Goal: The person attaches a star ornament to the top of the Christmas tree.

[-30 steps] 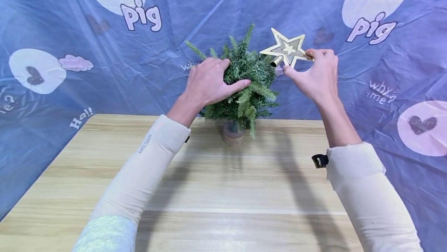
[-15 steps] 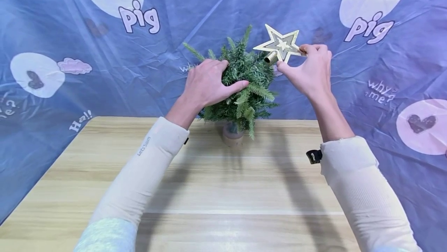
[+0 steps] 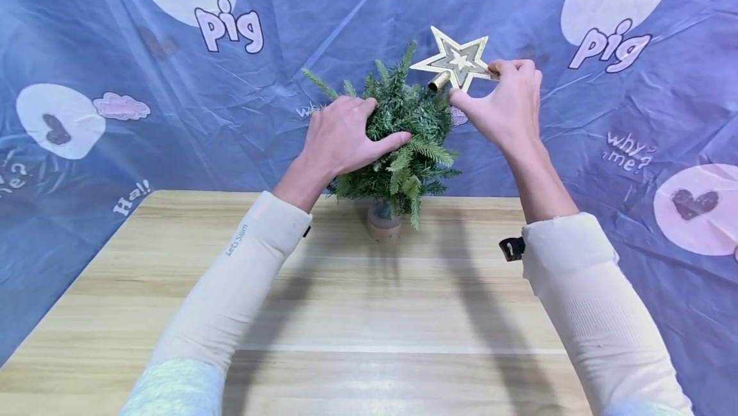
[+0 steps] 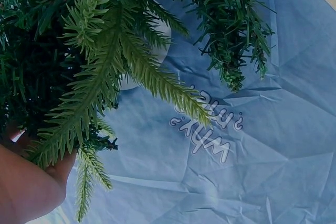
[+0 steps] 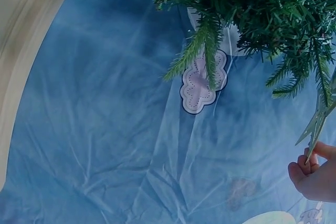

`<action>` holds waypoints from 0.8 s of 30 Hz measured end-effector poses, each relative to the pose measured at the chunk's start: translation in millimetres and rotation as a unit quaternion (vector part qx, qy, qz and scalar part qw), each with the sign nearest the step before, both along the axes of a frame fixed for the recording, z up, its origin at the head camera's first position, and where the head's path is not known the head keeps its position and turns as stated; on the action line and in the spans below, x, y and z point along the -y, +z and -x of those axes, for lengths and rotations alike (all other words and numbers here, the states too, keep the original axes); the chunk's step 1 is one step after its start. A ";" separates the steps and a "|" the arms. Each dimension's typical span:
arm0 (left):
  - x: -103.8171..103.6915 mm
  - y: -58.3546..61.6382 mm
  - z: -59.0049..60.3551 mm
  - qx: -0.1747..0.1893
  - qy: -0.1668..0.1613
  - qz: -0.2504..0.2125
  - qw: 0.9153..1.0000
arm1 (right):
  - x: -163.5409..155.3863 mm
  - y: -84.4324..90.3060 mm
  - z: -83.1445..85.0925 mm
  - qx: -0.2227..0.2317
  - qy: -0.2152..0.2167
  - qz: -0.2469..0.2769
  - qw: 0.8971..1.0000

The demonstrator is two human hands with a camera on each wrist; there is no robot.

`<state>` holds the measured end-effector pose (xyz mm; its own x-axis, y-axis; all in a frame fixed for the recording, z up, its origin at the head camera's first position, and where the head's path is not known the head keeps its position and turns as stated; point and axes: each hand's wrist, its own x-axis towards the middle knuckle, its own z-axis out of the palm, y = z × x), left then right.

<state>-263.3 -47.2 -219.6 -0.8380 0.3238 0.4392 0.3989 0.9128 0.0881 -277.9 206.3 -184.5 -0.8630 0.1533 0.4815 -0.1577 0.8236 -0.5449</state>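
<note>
A small green artificial Christmas tree [image 3: 423, 118] stands in a pale pot [image 3: 384, 229] at the back of the table. My left hand [image 3: 341, 134] holds its upper left side, thumb across the front and the other fingers partly hidden in the branches. In the left wrist view, needled branches [image 4: 100, 82] hide much of that hand. Beside the treetop, my right hand [image 3: 506, 105] pinches a gold star tree topper [image 3: 459, 60] by its right-hand points. A short hollow tube [image 3: 439, 81] on the star points down to the left. The right wrist view shows the star [image 5: 317, 121] edge-on, close to the foliage.
The light wooden table [image 3: 357, 313] runs from the front to a blue printed cloth [image 3: 323, 12] hanging close behind the tree. Both forearms reach over the tabletop, their shadows falling on it.
My right hand has carried the star leftward and a little upward, nearer the top of the tree. The left hand keeps its place on the branches.
</note>
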 end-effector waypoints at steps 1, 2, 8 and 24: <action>-0.1 0.0 0.1 0.000 0.000 0.000 1.000 | 0.6 0.3 0.0 0.002 0.000 0.000 1.000; -0.2 0.0 0.2 -0.001 0.000 0.000 1.000 | 1.0 0.4 0.3 0.003 -0.001 -0.001 1.000; -0.2 -0.7 0.6 0.003 0.000 0.002 1.000 | 3.7 1.1 2.6 0.006 -0.001 -0.002 1.000; 0.4 0.2 1.4 -0.009 -0.007 -0.004 1.000 | 14.3 6.8 8.5 0.007 0.001 -0.001 1.000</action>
